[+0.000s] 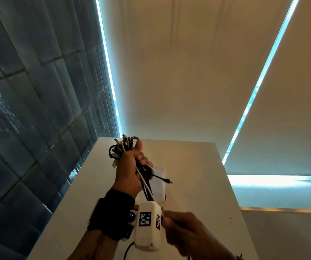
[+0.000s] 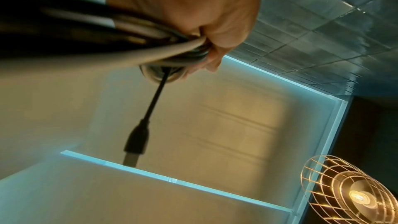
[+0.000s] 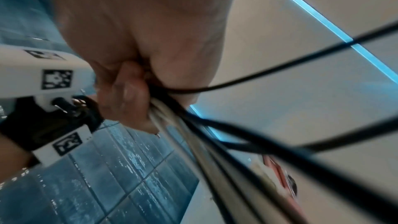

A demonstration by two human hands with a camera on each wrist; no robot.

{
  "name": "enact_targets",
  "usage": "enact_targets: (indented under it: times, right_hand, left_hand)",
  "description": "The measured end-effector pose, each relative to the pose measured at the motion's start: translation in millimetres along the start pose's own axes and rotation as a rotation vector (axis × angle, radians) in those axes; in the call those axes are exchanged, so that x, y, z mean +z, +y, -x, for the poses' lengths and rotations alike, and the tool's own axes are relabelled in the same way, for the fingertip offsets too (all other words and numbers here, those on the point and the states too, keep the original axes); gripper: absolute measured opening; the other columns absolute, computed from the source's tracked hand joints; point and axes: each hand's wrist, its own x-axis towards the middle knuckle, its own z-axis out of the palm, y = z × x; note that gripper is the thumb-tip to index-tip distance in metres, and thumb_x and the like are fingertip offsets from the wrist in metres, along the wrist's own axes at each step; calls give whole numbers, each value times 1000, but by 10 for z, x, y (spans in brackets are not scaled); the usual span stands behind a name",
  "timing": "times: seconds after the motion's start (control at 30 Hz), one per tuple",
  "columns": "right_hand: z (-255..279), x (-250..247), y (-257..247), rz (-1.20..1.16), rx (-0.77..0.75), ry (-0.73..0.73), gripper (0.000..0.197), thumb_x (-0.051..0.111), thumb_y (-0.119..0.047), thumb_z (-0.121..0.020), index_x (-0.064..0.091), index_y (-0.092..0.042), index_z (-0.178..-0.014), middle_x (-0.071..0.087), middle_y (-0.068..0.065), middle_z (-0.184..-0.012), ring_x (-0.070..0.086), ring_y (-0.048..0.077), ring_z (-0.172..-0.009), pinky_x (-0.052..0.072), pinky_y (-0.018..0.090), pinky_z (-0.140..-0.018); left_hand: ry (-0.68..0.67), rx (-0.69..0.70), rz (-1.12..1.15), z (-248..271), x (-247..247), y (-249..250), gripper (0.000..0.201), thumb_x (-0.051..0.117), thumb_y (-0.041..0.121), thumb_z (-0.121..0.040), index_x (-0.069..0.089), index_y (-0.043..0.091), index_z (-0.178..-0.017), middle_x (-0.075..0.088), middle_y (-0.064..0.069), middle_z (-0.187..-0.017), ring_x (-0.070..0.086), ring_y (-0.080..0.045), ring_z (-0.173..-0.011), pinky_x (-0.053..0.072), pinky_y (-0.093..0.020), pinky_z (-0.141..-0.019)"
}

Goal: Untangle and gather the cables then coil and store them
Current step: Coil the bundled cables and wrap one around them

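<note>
My left hand (image 1: 132, 166) is raised over the white table (image 1: 198, 166) and grips a bundle of black and white cables (image 1: 121, 147), whose loops stick out above the fist. The strands run down from the fist to my right hand (image 1: 177, 226), which grips their lower part beside the left wrist camera (image 1: 148, 226). One black cable end with a USB plug (image 1: 167, 181) juts out to the right. In the left wrist view the cables (image 2: 150, 52) pass through the curled fingers (image 2: 211, 54) and the plug (image 2: 137, 140) dangles. In the right wrist view the fingers (image 3: 127, 88) pinch the strands (image 3: 193, 125).
A clear plastic bag (image 1: 159, 177) lies on the table behind the hands. A dark tiled wall (image 1: 28, 109) runs along the table's left side, with pale window blinds (image 1: 188, 72) behind. A wire-cage lamp (image 2: 353, 193) hangs overhead.
</note>
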Motion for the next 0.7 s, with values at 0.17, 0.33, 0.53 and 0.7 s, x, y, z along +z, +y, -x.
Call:
enact_targets:
  times: [0.17, 0.33, 0.53, 0.7]
  right_hand:
    - [-15, -266, -6, 8, 59, -55, 32, 57, -51, -91, 73, -24, -94, 41, -8, -57, 32, 7, -45, 28, 20, -42]
    - [72, -730, -191, 262, 113, -71, 34, 65, -49, -85, 75, -17, -85, 40, -11, -52, 31, 9, -44, 28, 22, -43]
    - [65, -907, -540, 364, 5, 81, 14, 72, -24, -80, 71, -22, -67, 53, -9, -50, 37, 1, -42, 31, 13, -43]
    - [-143, -908, -865, 615, -161, 235, 10, 72, -26, -81, 73, -17, -78, 64, -9, -60, 52, 5, -53, 40, 17, -54]
  left_hand:
    - [-151, -74, -65, 151, -13, 10, 31, 68, 18, -79, 46, 19, -57, 36, 8, -42, 34, -4, -32, 38, -20, -39]
    - [-333, -180, -210, 282, -189, 33, 27, 74, 15, -75, 49, 16, -63, 32, 7, -42, 33, -6, -32, 36, -21, -38]
    - [-478, -265, -468, 465, -253, -143, 27, 74, 13, -68, 51, 5, -81, 30, 3, -44, 33, -7, -33, 37, -21, -39]
    - [-583, -289, -587, 465, -220, -203, 25, 84, 33, -67, 73, 15, -79, 35, 5, -48, 34, -11, -45, 30, -36, -63]
